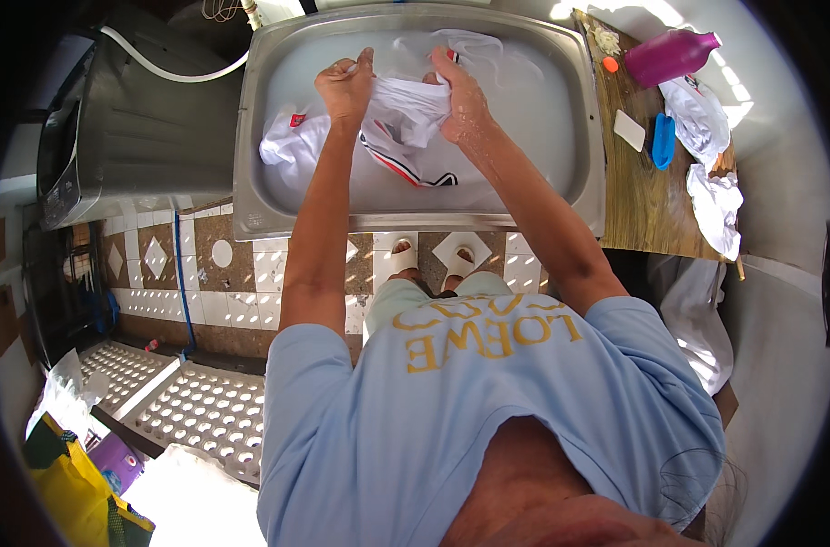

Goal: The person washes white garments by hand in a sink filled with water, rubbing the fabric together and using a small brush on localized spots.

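A white garment (410,108) with navy and red striped trim is stretched between my two hands over a metal sink (415,223). My left hand (345,89) is closed in a fist on one side of the cloth. On the other side, my wet right hand (458,98) grips it, fingers partly hidden by the fabric. The lower part of the cloth hangs into cloudy whitish water (533,118). More white cloth (296,150) with a small red patch lies in the water at the left, and sheer white fabric floats at the back.
On a wooden board (629,201) at the right are a purple bottle (665,60), orange cap (610,65), white slab (629,130), blue oblong object (663,141) and white cloths (716,210). A dark appliance (159,128) with a white hose (169,71) adjoins the sink's left.
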The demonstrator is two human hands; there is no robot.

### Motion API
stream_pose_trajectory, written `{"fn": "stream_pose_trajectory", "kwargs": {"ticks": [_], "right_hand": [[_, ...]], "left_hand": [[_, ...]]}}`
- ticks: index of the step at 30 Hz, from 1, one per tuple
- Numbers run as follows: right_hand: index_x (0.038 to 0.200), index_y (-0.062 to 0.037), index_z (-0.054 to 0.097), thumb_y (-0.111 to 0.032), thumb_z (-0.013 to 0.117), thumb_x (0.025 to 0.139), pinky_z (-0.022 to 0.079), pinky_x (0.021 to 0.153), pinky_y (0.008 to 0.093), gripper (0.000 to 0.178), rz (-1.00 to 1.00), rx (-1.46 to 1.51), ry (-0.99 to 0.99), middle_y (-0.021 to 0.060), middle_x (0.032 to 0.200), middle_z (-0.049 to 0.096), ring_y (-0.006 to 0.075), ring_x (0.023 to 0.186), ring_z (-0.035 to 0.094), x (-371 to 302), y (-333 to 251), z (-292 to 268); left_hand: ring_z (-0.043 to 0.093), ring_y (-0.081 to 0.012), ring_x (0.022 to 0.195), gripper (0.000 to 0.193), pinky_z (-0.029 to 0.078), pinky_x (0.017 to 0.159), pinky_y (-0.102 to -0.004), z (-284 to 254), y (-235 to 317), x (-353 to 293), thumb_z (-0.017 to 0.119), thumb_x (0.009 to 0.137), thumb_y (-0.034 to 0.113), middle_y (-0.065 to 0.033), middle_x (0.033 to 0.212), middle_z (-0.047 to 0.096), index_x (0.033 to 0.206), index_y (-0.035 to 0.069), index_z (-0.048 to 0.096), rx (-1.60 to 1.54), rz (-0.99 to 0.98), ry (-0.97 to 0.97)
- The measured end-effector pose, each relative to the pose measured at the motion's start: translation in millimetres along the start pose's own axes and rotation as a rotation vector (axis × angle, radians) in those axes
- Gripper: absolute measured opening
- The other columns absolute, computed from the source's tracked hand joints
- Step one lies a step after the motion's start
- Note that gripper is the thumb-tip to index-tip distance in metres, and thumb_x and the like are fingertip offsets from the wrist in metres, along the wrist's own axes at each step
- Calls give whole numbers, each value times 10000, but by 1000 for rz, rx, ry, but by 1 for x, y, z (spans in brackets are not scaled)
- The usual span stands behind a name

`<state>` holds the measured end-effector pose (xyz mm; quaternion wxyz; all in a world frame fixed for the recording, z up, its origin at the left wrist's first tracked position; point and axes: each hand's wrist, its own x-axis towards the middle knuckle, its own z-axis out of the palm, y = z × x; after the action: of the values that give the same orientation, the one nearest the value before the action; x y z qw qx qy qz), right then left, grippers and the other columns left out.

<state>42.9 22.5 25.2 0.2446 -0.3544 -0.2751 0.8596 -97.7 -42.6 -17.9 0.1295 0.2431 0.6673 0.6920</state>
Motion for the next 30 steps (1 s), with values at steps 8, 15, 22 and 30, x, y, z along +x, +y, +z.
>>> {"fn": "stream_pose_trajectory", "kwargs": {"ticks": [8,15,22,30], "right_hand": [[637,-93,587,-376,706,832,383,535,274,363,-308,-114,-113,2,640,537,98,586,471,14,-35,-10],[699,-92,607,-384,695,839,368,517,266,336,-397,-159,-208,-7,660,559,87,578,479,24,-33,6],[639,-104,523,-436,581,902,365,561,297,428,-293,101,-398,4,604,467,141,600,427,43,-47,-7],[651,-119,524,-461,567,901,398,599,311,426,-238,48,-519,15,622,461,144,635,439,44,-47,-15]], "left_hand": [[250,-28,486,471,190,446,-238,-64,27,-25,689,867,342,96,512,334,508,111,491,-273,-115,-269],[511,-74,673,132,401,561,-202,-84,25,-34,732,816,155,-19,777,614,830,25,721,-326,5,-329],[590,-170,685,344,493,613,-276,-62,61,-100,687,694,-66,-46,899,615,989,111,701,320,454,-391],[604,-176,654,334,497,613,-285,-50,49,-110,649,692,-35,-38,833,615,995,103,681,208,412,-367]]}}
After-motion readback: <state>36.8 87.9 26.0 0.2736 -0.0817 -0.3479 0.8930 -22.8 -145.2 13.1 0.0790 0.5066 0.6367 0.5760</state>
